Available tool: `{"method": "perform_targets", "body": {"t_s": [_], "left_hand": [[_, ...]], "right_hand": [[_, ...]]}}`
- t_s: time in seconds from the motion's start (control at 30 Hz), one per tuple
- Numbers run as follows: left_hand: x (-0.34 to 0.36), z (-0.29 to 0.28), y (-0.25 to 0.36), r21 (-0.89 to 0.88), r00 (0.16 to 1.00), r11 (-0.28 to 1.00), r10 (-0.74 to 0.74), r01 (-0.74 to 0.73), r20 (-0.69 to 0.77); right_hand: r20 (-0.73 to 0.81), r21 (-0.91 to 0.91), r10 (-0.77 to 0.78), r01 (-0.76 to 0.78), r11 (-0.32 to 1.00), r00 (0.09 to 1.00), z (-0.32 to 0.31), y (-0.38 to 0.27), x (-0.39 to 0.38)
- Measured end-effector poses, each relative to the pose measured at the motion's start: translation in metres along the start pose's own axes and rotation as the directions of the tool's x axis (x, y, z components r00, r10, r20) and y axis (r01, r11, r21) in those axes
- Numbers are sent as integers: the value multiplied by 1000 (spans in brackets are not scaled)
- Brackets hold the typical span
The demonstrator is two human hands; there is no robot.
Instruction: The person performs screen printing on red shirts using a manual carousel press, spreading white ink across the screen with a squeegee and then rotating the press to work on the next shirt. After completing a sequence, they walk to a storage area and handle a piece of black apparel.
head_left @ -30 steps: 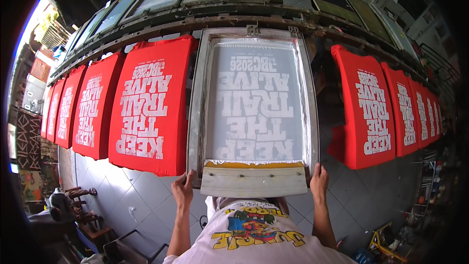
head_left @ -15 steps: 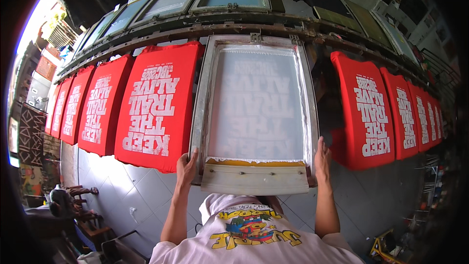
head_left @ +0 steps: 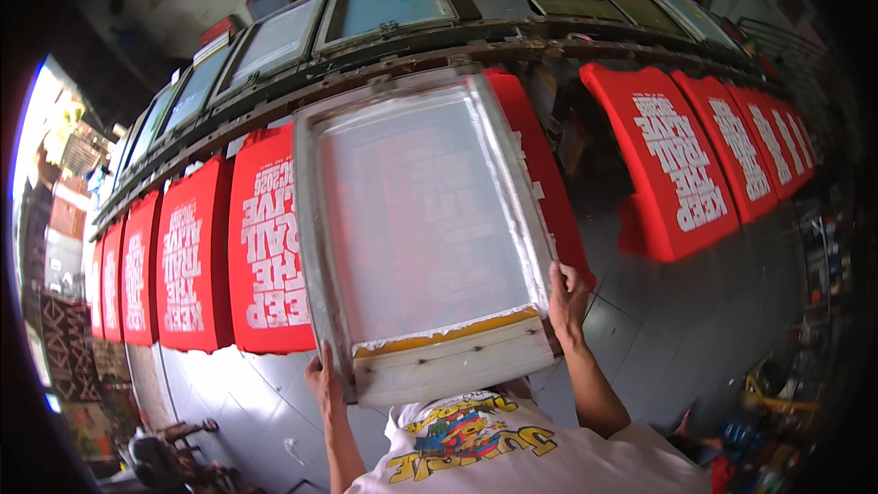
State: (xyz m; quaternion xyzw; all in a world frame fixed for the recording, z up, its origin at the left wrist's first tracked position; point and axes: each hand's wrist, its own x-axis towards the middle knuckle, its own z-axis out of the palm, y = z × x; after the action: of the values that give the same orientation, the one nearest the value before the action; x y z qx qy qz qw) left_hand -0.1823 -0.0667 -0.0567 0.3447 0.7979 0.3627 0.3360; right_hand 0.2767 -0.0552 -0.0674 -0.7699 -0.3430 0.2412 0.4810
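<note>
A screen-printing frame (head_left: 320, 165) with pale translucent mesh (head_left: 416, 210) and a white smeared border is held tilted over red shirts. Along its near end runs a grey bar (head_left: 453, 370), with a yellow strip above. My left hand (head_left: 325, 375) grips the frame's lower left edge, its fingers partly blurred. My right hand (head_left: 568, 300) is closed on the right edge, slightly higher. A red shirt with a white print (head_left: 540, 183) shows from beneath the frame's right side; another red shirt (head_left: 261, 183) is partly hidden at its left.
More printed red shirts on boards (head_left: 187, 247) line the rail (head_left: 604, 41) on both sides. Framed screens (head_left: 270, 41) rest along the back. Grey tiled floor (head_left: 640, 329) lies below. Chairs, stools and clutter stand at the lower left and lower right.
The frame has lifted away and shifted left over the neighbouring shirt with both my hands on it, uncovering part of the red shirt beneath. The view has rotated.
</note>
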Motion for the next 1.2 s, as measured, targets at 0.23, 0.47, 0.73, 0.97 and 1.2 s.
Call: {"method": "perform_targets", "body": {"t_s": [0.23, 0.47, 0.73, 0.97, 1.2], "left_hand": [[55, -117, -52, -140, 991, 990, -37, 19, -125], [119, -216, -95, -141, 998, 990, -33, 27, -45], [173, -258, -105, -81, 999, 995, -53, 53, 12], [196, -243, -104, -125, 997, 990, -57, 65, 60], [211, -230, -62, -24, 998, 999, 30, -28, 52]], "right_hand": [[35, 25, -7, 6, 1000, 999, 110, -48, -88], [-10, -84, 0, 0, 996, 1000, 200, -55, -184], [-102, -51, 26, -31, 998, 994, 244, -72, -232], [-100, -37, 100, -104, 994, 990, 247, -92, -222], [-96, -43, 32, -37, 998, 995, 258, -80, -183]]}}
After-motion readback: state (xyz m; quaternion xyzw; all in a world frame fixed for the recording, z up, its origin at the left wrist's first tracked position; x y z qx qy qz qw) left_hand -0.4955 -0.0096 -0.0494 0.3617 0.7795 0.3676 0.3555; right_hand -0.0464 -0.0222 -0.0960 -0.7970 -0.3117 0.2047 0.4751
